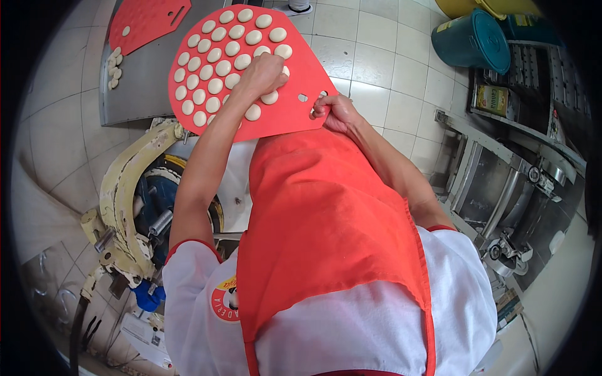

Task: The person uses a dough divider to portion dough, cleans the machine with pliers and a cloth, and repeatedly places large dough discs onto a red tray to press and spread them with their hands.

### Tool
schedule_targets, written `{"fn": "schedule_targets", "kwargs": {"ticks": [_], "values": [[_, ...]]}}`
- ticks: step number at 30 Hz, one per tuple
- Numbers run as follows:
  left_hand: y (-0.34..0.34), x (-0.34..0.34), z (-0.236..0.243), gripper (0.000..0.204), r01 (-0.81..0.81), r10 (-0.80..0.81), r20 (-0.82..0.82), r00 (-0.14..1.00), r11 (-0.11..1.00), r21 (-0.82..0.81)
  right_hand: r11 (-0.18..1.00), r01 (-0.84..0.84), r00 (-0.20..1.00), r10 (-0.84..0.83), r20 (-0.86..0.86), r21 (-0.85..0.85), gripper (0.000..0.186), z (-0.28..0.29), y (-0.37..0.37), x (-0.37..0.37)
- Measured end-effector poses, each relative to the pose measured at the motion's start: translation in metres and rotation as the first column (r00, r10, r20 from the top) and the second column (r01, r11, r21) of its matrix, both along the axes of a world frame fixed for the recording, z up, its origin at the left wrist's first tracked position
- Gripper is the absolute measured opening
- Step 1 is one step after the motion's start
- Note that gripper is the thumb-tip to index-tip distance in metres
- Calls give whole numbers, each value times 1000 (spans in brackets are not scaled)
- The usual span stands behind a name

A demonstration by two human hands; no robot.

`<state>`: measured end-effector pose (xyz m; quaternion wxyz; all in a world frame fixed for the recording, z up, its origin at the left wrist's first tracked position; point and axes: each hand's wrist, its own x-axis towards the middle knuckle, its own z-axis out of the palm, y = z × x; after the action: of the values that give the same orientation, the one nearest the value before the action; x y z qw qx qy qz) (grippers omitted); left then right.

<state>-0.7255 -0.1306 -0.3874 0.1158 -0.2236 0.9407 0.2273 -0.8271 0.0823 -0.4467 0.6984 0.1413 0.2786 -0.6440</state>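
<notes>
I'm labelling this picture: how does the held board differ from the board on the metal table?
The held board carries many dough pieces; the table board shows just one. The right hand grips the held board, while the table board lies on the metal table. Both are flat and red.

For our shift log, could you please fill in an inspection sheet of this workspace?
Surface: grey table, upper left, with another red board on it.
Job's things: red board bearing pale dough rounds.
Clutter: loose rounds by the table's left edge.
Hands: left hand over the dough rounds, contact unclear; right hand gripping the red board's cutout.
Cables: black cable or hose, lower left.
Surroundings: tiled floor, teal bin, cream machine.
</notes>
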Motion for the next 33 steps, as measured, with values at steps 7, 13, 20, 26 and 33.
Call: {"fn": "schedule_targets", "kwargs": {"ticks": [7, 13, 20, 26, 33], "values": [[-9, 16, 25, 13, -111, 87, 85, 993, 935, 336, 999, -8, 1000, 9, -13, 37, 22, 0, -2, 0], [-15, 28, 25, 10, -260, 293, -92, 952, 929, 264, 1000, -16, 1000, 16, -24, 16, 21, 4, -4, 1], [-11, 24, 0, 12, -207, 273, -302, 913, 950, 233, 999, -40, 999, 40, -28, 17, 17, 0, -3, 1], [-7, 16, -1, 10, -172, 213, -263, 941, 970, 170, 999, -22, 999, 23, -29, 29, 17, -1, -3, 2], [-9, 5, -10, 10, -32, 33, -198, 980, 999, 5, 999, -29, 998, 30, -59, 14, 19, -1, -3, 2]]}}
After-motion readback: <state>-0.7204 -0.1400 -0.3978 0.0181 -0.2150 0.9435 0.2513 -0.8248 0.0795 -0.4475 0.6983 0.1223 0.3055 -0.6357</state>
